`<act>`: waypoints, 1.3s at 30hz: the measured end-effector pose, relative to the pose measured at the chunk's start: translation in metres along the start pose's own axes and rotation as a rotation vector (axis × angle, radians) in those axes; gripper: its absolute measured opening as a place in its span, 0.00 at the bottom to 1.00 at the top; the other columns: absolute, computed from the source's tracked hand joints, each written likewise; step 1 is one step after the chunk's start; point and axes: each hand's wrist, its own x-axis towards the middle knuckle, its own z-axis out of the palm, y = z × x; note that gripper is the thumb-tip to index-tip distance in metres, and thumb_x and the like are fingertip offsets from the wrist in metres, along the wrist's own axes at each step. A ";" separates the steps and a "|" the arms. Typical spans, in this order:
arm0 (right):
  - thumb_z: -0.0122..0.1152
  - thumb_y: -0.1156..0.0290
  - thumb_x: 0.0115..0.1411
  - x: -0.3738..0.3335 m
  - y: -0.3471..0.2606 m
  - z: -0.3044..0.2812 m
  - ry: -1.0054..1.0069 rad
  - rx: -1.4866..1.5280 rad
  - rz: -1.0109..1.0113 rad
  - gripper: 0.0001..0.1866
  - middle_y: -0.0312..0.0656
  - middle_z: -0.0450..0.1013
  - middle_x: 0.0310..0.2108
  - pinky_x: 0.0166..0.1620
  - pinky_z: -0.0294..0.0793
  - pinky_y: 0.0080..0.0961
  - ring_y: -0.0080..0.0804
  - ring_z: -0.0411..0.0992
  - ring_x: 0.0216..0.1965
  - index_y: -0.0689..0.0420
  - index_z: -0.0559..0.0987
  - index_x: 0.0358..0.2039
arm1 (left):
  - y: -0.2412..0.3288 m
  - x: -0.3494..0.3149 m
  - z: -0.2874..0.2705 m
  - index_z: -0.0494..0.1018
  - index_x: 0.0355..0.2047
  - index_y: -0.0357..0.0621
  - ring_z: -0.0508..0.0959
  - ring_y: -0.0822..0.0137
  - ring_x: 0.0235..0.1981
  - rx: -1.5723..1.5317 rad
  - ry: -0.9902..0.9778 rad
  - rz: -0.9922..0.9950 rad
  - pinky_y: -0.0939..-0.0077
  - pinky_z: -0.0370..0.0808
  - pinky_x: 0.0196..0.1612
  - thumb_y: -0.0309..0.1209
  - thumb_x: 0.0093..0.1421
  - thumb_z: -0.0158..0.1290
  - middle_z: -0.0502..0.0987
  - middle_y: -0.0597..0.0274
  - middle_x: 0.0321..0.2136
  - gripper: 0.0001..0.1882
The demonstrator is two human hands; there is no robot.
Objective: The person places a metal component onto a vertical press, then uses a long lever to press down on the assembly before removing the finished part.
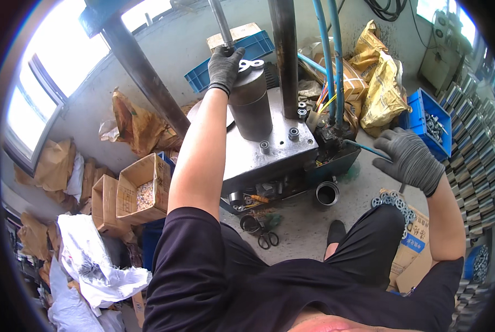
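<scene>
My left hand [223, 69], in a dark grey glove, is closed around the lower end of an upright metal rod [220, 22]. Beside it, small shiny ring-shaped metal parts [251, 65] lie on top of a thick steel cylinder [252, 113]. The cylinder stands on the steel bed [245, 160] of a press-like machine. My right hand [412, 156], gloved the same way, is closed over the outer end of a thin blue-green lever [363, 146]. Its palm side is hidden. Small bearing-like parts [294, 134] sit on the bed's right side.
Dark steel columns [285, 55] and blue pipes [336, 61] rise around the bed. A blue bin [429, 124] of metal parts and stacked metal tubes [477, 155] stand right. Cardboard boxes [144, 188] stand left. Scissors [268, 239] and a metal cup [327, 193] are on the floor.
</scene>
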 end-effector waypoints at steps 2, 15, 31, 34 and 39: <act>0.69 0.52 0.59 -0.005 0.013 0.003 -0.299 -0.014 0.256 0.24 0.50 0.79 0.42 0.49 0.79 0.46 0.54 0.79 0.44 0.56 0.83 0.48 | 0.004 -0.004 -0.001 0.76 0.54 0.42 0.86 0.61 0.40 -0.031 0.001 -0.002 0.66 0.81 0.46 0.38 0.60 0.69 0.86 0.52 0.40 0.26; 0.63 0.54 0.63 -0.075 -0.034 0.058 -0.363 0.426 0.490 0.18 0.53 0.82 0.35 0.47 0.80 0.45 0.53 0.81 0.40 0.57 0.86 0.39 | -0.001 -0.001 -0.001 0.67 0.64 0.43 0.82 0.68 0.36 -0.311 -0.068 0.093 0.70 0.80 0.41 0.47 0.67 0.61 0.83 0.56 0.37 0.32; 0.65 0.53 0.62 -0.078 -0.041 0.063 -0.259 0.326 0.582 0.19 0.53 0.81 0.34 0.44 0.80 0.44 0.53 0.81 0.38 0.57 0.86 0.37 | 0.001 0.012 -0.001 0.78 0.39 0.38 0.80 0.67 0.29 -0.496 -0.142 -0.077 0.71 0.78 0.35 0.48 0.66 0.55 0.79 0.59 0.27 0.22; 0.66 0.53 0.61 -0.078 -0.041 0.063 -0.252 0.313 0.585 0.18 0.52 0.81 0.34 0.43 0.80 0.44 0.52 0.81 0.37 0.57 0.86 0.36 | -0.001 0.014 -0.001 0.78 0.38 0.38 0.80 0.67 0.29 -0.531 -0.150 -0.069 0.70 0.78 0.35 0.47 0.67 0.55 0.79 0.59 0.27 0.21; 0.66 0.53 0.61 -0.078 -0.044 0.061 -0.230 0.328 0.592 0.18 0.51 0.81 0.33 0.43 0.79 0.43 0.52 0.81 0.37 0.57 0.86 0.35 | -0.002 0.012 -0.002 0.79 0.41 0.39 0.80 0.68 0.28 -0.542 -0.148 -0.072 0.71 0.79 0.34 0.47 0.70 0.53 0.79 0.61 0.26 0.21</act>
